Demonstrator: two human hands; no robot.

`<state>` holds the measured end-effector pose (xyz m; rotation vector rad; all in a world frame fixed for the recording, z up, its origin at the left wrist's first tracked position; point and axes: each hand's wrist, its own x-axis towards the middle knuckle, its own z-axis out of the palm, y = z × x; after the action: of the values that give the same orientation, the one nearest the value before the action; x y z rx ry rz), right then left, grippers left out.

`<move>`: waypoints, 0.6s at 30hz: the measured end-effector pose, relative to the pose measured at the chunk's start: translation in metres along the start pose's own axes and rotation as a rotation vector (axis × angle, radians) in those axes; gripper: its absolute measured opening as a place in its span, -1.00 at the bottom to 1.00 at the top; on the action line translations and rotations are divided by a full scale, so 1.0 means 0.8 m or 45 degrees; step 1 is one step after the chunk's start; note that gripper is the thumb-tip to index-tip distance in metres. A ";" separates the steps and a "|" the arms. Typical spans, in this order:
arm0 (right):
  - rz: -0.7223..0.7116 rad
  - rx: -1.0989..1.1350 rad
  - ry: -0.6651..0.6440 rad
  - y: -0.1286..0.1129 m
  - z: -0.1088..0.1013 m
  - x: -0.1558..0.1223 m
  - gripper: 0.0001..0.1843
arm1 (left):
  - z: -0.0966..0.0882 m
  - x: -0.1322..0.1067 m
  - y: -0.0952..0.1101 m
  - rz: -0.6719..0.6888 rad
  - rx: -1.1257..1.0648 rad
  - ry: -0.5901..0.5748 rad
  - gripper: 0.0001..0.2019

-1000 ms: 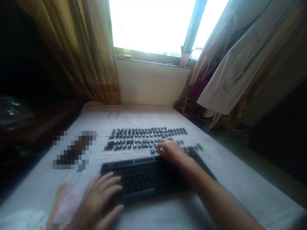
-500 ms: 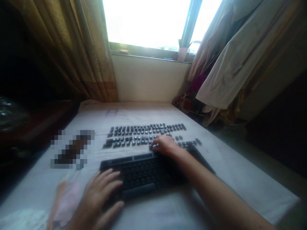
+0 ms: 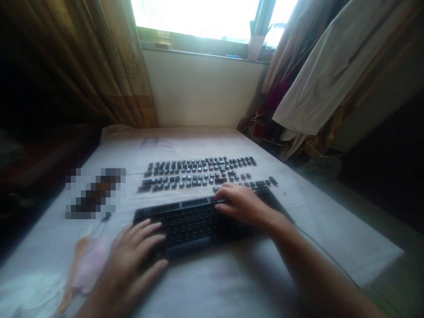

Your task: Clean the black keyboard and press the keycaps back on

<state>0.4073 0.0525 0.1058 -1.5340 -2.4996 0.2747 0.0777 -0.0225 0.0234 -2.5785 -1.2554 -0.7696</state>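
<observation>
A black keyboard frame [image 3: 185,221] with its keycaps off lies on a white cloth. My left hand [image 3: 132,260] rests flat on the frame's near left corner, fingers spread. My right hand [image 3: 240,204] is over the frame's upper middle, fingers curled as if pinching a small keycap, which I cannot make out. Beyond the frame, loose black keycaps [image 3: 195,173] lie in rows on the cloth.
A pixelated dark object [image 3: 94,194] lies left of the keycaps. A pink item [image 3: 88,265] sits near my left wrist. Curtains [image 3: 126,66] and hanging cloth [image 3: 331,75] flank the window. The cloth-covered surface [image 3: 331,238] drops off at the right.
My right hand has drawn back from the loose keycap rows to the keyboard frame's top edge. The left hand stayed put. The view tilted downward.
</observation>
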 end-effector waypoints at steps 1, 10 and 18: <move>-0.025 0.026 -0.008 -0.002 0.001 -0.013 -0.83 | -0.001 0.000 0.001 0.002 0.003 -0.003 -0.61; -0.206 0.174 -0.066 -0.013 0.031 -0.065 -0.85 | -0.005 0.019 0.053 0.124 0.003 -0.062 -0.65; -0.241 0.155 -0.048 -0.015 0.036 -0.063 -0.88 | 0.018 0.059 0.101 0.187 -0.142 0.060 -0.73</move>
<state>0.4123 0.0003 0.0778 -1.2483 -2.5815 0.4203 0.1697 -0.0355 0.0415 -2.6861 -1.0236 -0.8885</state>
